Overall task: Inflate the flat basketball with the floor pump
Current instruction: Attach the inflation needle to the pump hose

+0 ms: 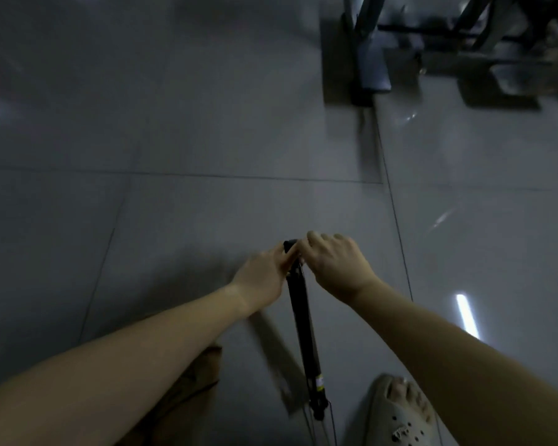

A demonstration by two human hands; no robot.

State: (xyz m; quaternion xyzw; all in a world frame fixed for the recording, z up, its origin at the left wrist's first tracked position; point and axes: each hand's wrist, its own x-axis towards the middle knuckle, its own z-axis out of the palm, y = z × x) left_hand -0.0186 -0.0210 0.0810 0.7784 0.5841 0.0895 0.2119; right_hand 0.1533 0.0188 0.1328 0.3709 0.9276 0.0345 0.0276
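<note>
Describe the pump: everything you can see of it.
The pump is a slim, matte black tube, tilted up and away from beside the foot. A small yellow label sits near its lower end, and a thin dark hose or cord runs alongside. The left hand and right hand hold its top end. Its base is blurred.

The floor pump (303, 329) stands at lower centre between both hands, a sandalled foot (400, 413) lower right, metal frames (464, 43) upper right.

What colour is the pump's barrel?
The pump is black, with a small yellow label near its base; seen in the head view.
</note>
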